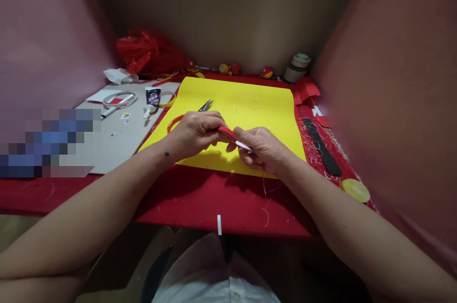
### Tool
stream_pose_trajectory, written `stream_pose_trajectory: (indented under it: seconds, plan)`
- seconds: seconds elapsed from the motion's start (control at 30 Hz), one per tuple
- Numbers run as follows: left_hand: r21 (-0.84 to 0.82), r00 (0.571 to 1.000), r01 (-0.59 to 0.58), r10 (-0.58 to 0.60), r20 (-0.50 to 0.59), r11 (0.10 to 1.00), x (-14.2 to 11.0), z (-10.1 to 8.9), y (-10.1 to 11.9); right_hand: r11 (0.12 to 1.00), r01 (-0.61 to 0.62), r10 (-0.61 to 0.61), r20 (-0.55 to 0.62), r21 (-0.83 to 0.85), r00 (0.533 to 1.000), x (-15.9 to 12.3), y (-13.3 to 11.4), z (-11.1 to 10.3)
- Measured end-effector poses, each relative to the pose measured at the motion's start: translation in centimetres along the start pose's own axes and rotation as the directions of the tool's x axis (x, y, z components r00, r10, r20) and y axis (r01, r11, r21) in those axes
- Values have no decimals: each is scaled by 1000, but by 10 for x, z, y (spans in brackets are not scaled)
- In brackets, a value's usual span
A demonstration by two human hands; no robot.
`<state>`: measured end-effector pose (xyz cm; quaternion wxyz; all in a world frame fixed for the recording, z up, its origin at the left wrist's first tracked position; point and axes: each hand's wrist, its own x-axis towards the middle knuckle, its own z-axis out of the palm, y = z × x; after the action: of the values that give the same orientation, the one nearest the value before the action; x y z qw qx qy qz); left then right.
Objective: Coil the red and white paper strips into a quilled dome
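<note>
My left hand (196, 131) grips a hoop-shaped band; its orange bare part (173, 123) curves out to the left and its red-wrapped part (226, 131) shows between my hands. My right hand (262, 148) pinches the white end of the band (243, 145) along with a thin red thread that hangs below it. Both hands hover over the front edge of a yellow ribbed sheet (246, 103). Small scissors (206, 105) lie on that sheet just behind my left hand.
A grey board (121, 143) at left carries a glue tube (152, 101), a pen and a white hoop (119, 99). A red plastic bag (150, 53), small round ornaments and a tape roll (298, 67) line the back. A black strip (321, 146) and a yellow lid (355, 190) lie at right on the red cloth.
</note>
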<state>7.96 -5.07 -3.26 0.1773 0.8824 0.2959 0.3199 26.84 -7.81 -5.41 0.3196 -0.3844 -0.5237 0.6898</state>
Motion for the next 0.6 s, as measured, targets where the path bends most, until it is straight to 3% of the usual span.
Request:
stream_pose_trajectory:
  seconds: [0.1,0.17,0.23,0.37,0.47,0.6]
  plan:
    - [92,997,-79,80,-1,993,1,1,-2,1000,-23,22,-34,-16,999,1,1,1]
    - [39,999,-40,41,-25,998,1,2,-1,1000,-14,14,-29,11,999,1,2,1]
    - [-157,996,81,-87,-34,984,0,5,3,997,26,-26,7,69,1000,1,2,1]
    - [-506,954,254,-300,-11,825,0,14,13,977,94,-106,51,190,993,1,2,1]
    - [-529,947,259,-319,-24,808,0,16,17,980,90,-104,74,179,992,1,2,0]
    - [-443,952,261,-304,-26,858,0,13,13,992,43,-51,64,119,997,2,2,-2]
